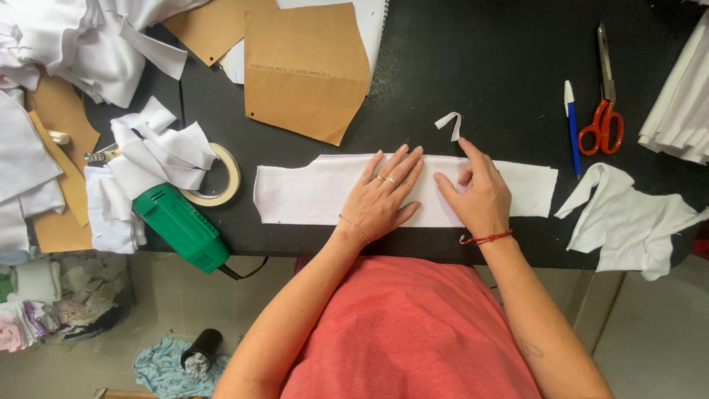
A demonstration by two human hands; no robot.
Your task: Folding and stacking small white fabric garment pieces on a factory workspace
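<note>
A long white fabric piece [303,193] lies flat on the black table [480,81] near its front edge. My left hand [384,196] rests flat on the middle of the fabric, fingers together, rings on them. My right hand [476,192] lies on the fabric just to the right, index finger stretched toward its upper edge and the other fingers curled. A small white fabric scrap [449,123] sits just above the piece, near my right fingertip.
Orange-handled scissors [604,111] and a blue-and-white pen [572,129] lie at the right, with a white cut piece [628,222] below them. Brown paper patterns [306,70] sit at the back. A tape roll [221,177], a green power tool [181,227] and white scraps [159,151] crowd the left.
</note>
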